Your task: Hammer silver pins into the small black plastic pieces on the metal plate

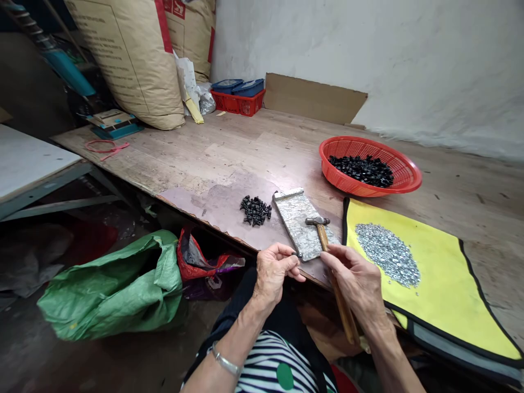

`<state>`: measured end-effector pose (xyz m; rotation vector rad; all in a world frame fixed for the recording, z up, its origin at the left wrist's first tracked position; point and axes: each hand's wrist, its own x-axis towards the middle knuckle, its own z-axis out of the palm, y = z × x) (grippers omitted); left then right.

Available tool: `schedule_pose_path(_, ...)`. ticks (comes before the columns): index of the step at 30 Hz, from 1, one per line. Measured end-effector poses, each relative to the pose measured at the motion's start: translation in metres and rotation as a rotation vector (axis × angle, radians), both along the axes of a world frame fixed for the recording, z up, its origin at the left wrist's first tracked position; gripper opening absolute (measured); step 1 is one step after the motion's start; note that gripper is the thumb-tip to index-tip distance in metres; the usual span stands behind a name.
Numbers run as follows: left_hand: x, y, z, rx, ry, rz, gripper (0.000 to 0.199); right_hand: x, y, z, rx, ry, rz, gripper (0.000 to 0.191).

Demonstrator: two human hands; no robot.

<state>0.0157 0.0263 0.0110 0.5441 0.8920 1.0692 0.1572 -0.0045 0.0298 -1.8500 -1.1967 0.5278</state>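
Hammer [323,237] in right hand [354,278], black pieces [362,171] heaped in red basket [403,169]

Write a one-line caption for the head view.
Left hand holds a small dark piece at a speckled plate; right hand grips a hammer.

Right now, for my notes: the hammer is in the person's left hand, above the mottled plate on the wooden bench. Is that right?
No, the hand is wrong: the head view shows the hammer in the right hand, above the mottled plate on the wooden bench.
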Motion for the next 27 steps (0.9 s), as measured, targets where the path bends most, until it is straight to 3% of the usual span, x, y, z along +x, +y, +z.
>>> schedule_pose_path(3,0.001,0.011,-0.002,0.001,0.057,0.018,0.025,0.009,0.004,-0.003,-0.124,-0.567,0.045,0.023)
schedule_pose_path(6,0.005,0.02,-0.004,0.007,0.132,0.006,0.02,0.011,0.009,-0.005,-0.272,-0.616,0.109,0.012)
schedule_pose_path(8,0.009,0.025,-0.005,-0.001,0.173,0.001,0.018,0.012,0.012,-0.004,-0.317,-0.378,0.066,0.009)
schedule_pose_path(13,0.016,0.032,-0.006,-0.037,0.229,-0.011,0.019,0.014,0.01,0.007,-0.406,0.851,0.096,0.022)
schedule_pose_path(14,0.016,0.032,-0.006,-0.042,0.243,-0.016,0.019,0.014,0.007,0.008,-0.416,0.984,0.098,0.023)
schedule_pose_path(16,0.016,0.033,-0.007,-0.05,0.271,-0.019,0.018,0.014,0.0,0.007,-0.437,1.04,0.067,0.025)
schedule_pose_path(19,0.016,0.033,-0.007,-0.061,0.277,0.0,0.017,0.012,-0.012,0.002,-0.385,0.783,0.057,0.029)
schedule_pose_path(24,0.017,0.032,-0.005,-0.066,0.29,0.024,0.015,0.01,-0.028,-0.007,-0.063,-0.142,0.174,0.022)
schedule_pose_path(27,0.018,0.032,-0.005,-0.065,0.312,0.036,0.014,0.006,-0.033,-0.007,-0.007,-0.479,0.225,0.023)
